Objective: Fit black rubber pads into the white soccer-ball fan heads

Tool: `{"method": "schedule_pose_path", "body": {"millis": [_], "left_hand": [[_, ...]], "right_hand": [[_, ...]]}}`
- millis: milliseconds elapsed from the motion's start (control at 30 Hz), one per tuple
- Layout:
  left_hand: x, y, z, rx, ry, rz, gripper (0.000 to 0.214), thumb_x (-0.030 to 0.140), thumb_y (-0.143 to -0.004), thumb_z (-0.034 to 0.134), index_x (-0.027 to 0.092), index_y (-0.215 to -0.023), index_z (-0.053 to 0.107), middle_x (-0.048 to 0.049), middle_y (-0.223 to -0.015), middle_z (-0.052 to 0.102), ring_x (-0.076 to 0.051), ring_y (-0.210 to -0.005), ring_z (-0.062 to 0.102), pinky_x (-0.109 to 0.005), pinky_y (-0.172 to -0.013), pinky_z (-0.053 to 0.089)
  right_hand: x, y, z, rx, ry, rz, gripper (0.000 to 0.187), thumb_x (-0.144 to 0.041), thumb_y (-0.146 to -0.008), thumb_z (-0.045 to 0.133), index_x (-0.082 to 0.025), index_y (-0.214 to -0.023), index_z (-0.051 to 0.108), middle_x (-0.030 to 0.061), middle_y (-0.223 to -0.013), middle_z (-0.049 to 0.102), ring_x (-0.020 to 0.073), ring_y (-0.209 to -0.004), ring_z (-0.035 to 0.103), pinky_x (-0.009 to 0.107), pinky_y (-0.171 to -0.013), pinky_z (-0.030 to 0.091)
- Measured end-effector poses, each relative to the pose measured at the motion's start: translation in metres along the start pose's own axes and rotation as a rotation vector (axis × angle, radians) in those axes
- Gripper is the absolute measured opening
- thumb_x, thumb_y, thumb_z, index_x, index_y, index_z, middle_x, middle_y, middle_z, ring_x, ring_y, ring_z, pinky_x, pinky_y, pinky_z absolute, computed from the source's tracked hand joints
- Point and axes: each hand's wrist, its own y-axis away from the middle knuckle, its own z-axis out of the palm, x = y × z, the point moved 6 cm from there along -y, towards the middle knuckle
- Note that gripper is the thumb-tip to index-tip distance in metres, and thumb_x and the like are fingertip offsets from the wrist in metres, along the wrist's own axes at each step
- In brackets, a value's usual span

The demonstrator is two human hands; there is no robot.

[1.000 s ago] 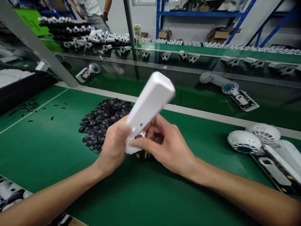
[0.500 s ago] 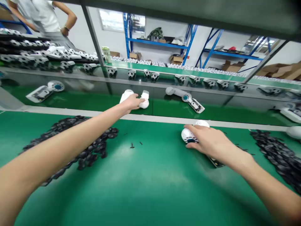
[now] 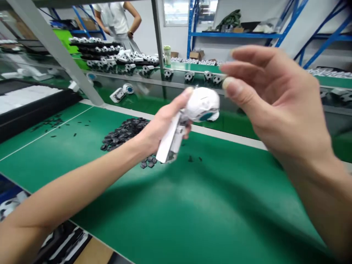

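Left hand [image 3: 162, 128] closed on white plastic housing [image 3: 202, 104], domed head, flat handle. Right hand [image 3: 277, 99] open, empty. Black hexagonal pieces [image 3: 123, 134] heaped on green bench [image 3: 220, 205].

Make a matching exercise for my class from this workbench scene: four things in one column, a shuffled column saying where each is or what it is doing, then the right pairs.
Things
1. left hand
2. right hand
3. pile of black pieces
4. bottle

Places and states
A. standing on the far bench
B. lying on the green mat
C. gripping a white device
D. raised and open, holding nothing

Pairs: 1-C, 2-D, 3-B, 4-A
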Motion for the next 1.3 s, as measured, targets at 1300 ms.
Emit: {"method": "schedule_pose_path", "body": {"millis": [1300], "left_hand": [[-0.053, 0.075, -0.041, 0.296, 0.081, -0.056, 0.050, 0.051, -0.080, 0.088, 0.019, -0.109, 0.064, -0.0039, -0.091, 0.072, -0.017, -0.071, 0.068, -0.038, -0.079, 0.072]], "right_hand": [[0.045, 0.040, 0.069, -0.229, -0.570, 0.582, 0.021, -0.038, -0.076, 0.099, -0.021, -0.082, 0.087, 0.0032, -0.085, 0.083, 0.0169, -0.072, 0.079, 0.025, -0.067, 0.068]]}}
